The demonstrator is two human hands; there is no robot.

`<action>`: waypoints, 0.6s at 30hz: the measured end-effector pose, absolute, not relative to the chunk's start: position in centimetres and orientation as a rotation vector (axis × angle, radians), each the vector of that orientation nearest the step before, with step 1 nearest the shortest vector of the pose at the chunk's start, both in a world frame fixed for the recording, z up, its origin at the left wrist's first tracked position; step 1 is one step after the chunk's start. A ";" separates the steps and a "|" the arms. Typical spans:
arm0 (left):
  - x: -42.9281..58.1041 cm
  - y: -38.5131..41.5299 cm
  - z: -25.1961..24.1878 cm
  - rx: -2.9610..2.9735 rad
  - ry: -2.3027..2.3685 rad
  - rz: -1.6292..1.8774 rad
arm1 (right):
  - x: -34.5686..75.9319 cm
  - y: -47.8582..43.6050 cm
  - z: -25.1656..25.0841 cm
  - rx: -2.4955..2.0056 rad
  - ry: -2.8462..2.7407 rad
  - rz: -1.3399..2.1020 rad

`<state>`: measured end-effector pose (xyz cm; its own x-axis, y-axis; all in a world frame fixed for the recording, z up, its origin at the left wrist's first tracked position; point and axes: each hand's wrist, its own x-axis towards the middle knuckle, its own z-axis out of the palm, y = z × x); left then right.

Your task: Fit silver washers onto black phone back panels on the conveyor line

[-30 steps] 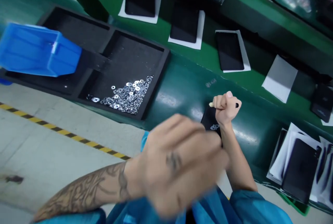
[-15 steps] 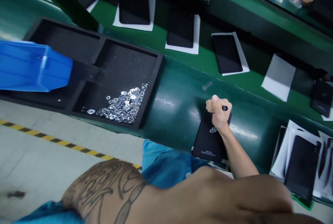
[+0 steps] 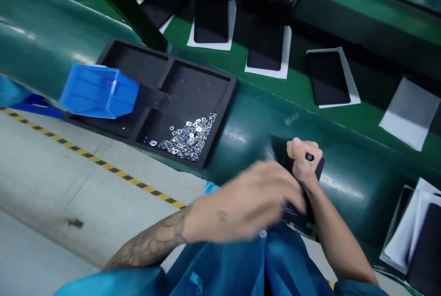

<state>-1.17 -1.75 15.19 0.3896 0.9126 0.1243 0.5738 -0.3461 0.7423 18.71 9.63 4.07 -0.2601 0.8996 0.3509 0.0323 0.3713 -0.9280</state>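
My right hand (image 3: 305, 160) is closed in a fist round a thin pen-like tool whose black tip (image 3: 309, 157) pokes out. It rests on a black device (image 3: 292, 213) lying back-up on the green bench edge. My left hand (image 3: 248, 202), on a tattooed forearm, hovers over the lower left part of that device. Motion blurs it, so its fingers cannot be read. A small silver dot (image 3: 262, 234) shows under its fingers; I cannot tell what it is. Blue sleeves fill the bottom of the view.
A black foam tray (image 3: 220, 117) holds a heap of silver washers (image 3: 188, 136) and a blue bin (image 3: 99, 92). Several black devices on white sheets (image 3: 327, 78) lie on the green belt. A stack of devices (image 3: 422, 241) is at lower right. Yellow-black tape (image 3: 103, 165) marks the floor.
My left arm, which lay across the bottom of the view, has swung back so the hand is over the black device. My right fist has stayed on the device. The view has shifted.
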 end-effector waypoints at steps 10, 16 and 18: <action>-16.7 -4.5 5.6 1.619 2.446 0.335 | 18.9 9.4 4.4 -0.824 -1.449 1.124; -15.7 -3.1 5.1 1.655 2.337 0.430 | 18.9 9.5 4.4 -0.880 -1.447 1.099; -15.9 -2.8 5.0 1.648 2.307 0.499 | 18.8 9.6 4.4 -0.889 -1.443 1.122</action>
